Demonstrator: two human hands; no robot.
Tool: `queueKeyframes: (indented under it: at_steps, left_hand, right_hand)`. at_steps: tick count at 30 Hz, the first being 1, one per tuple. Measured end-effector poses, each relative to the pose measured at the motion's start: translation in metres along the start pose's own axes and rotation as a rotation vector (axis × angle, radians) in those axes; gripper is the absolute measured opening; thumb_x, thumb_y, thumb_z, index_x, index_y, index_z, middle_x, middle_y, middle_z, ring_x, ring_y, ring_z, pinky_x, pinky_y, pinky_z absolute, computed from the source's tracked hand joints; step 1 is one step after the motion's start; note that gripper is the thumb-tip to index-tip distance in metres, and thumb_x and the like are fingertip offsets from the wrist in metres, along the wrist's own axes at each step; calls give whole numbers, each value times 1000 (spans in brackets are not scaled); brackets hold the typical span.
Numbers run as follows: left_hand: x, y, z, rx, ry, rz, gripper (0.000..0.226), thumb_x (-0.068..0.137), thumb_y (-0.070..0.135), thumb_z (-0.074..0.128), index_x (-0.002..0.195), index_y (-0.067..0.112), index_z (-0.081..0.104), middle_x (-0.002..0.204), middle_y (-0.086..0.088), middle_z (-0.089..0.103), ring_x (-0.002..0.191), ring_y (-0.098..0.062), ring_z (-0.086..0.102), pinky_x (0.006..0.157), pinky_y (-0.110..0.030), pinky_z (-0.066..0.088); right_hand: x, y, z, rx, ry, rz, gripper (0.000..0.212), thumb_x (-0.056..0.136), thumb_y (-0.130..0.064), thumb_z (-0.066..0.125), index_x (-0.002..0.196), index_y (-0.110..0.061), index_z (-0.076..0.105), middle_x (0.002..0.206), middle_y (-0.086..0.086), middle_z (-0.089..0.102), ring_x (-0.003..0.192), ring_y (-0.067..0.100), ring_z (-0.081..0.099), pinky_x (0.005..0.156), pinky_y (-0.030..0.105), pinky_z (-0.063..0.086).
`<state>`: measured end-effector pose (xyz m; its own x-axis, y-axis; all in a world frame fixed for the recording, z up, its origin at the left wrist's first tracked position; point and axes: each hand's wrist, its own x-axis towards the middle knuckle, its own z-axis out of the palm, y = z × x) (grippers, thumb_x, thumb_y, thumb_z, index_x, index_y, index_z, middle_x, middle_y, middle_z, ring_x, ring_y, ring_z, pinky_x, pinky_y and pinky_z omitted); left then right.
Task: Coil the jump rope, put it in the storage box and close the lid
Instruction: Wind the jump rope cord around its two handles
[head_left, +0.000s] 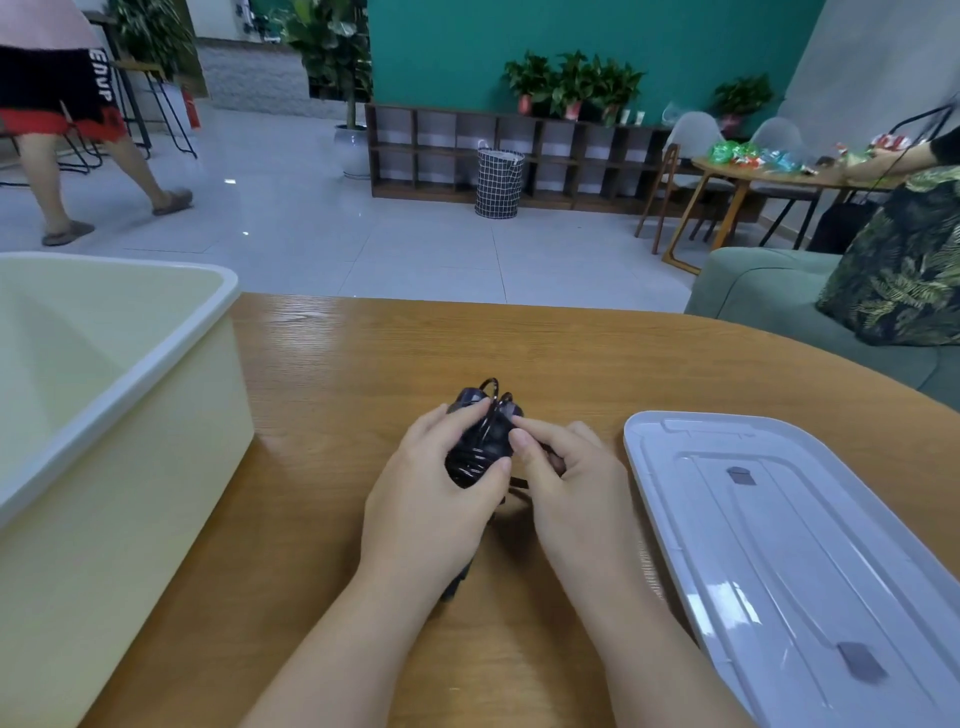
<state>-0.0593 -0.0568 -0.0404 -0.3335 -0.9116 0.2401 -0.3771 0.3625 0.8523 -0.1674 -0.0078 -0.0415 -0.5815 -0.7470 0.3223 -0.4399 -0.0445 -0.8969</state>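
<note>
The left hand (436, 499) is wrapped around the black jump rope (480, 441), a tight bundle of coils held just above the wooden bench (363, 364). The right hand (566, 478) pinches the bundle's right side with its fingertips. A couple of loops stick out beyond the fingers; the handles are mostly hidden under the palms, so their position is hard to make out. Left of the hands stands the open cream storage box (119, 415), cut off by the picture's edge. Right of them the grey lid (779, 545) lies flat on the bench, also cut off. Beyond the bench are pale floor tiles, a teal wall, a low shelf (519, 150) with potted plants, and a sofa (753, 286).
</note>
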Motion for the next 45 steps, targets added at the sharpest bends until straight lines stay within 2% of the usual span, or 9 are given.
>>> queueKeyframes:
  at_steps: [5,8,14,20,24,30,33,39,45]
  left_hand:
    - [-1,1,-1,-9,-11,50,51,74,39,66,121,48,49,130,22,51,118,3,49,98,-27,43]
    - [1,1,-3,-88,29,23,49,74,31,70,119,44,54,126,21,56,116,3,50,100,-28,42]
    - [0,4,-8,-184,-42,10,50,75,24,71,119,42,55,112,23,62,105,12,53,83,-7,42]
    - [-1,6,-3,-235,-79,43,51,75,17,72,121,34,57,114,30,54,107,27,42,81,9,29]
    - [2,7,-9,-274,-20,2,51,73,20,74,120,31,58,106,38,47,101,30,38,78,12,27]
    - [8,4,-18,-404,62,-68,47,71,20,75,113,35,62,119,18,63,106,7,58,91,-13,47]
    - [9,2,-17,-555,28,-111,39,74,17,73,103,41,66,92,20,74,82,4,67,64,-12,52]
    - [10,-2,-13,-718,-29,-193,35,76,20,70,109,29,67,101,5,74,94,-16,69,81,-37,55]
    - [9,-2,-2,-683,-18,-101,41,64,36,77,99,42,58,106,11,68,95,-1,66,74,-18,51]
  right_hand:
    - [0,-2,5,158,-182,36,33,98,-17,44,111,-43,58,92,-10,47,86,-2,55,85,22,50]
    - [0,-3,6,189,-206,80,33,98,-13,35,117,-40,41,107,-19,42,95,-13,48,82,4,38]
    - [3,2,4,247,64,47,23,88,-10,62,80,-31,62,82,-8,67,80,2,63,74,17,50]
    - [-1,-4,3,57,118,-168,35,82,-15,69,81,-50,66,87,-34,63,97,4,55,81,9,41]
    - [-4,-4,6,261,39,-40,26,82,-24,68,95,-47,67,97,-17,68,97,11,61,84,26,52]
    - [-4,-2,7,319,-135,113,50,85,-3,47,124,-34,46,133,-11,52,124,1,47,105,23,36]
    - [1,2,12,315,-237,177,32,96,-5,43,116,-25,58,119,-6,65,110,4,59,94,22,41]
    - [1,5,11,546,-106,254,27,96,-9,49,109,-14,71,101,6,77,100,20,70,92,35,55]
    - [-3,-4,13,594,-37,207,25,94,-11,53,102,-17,76,101,7,77,102,25,70,87,35,56]
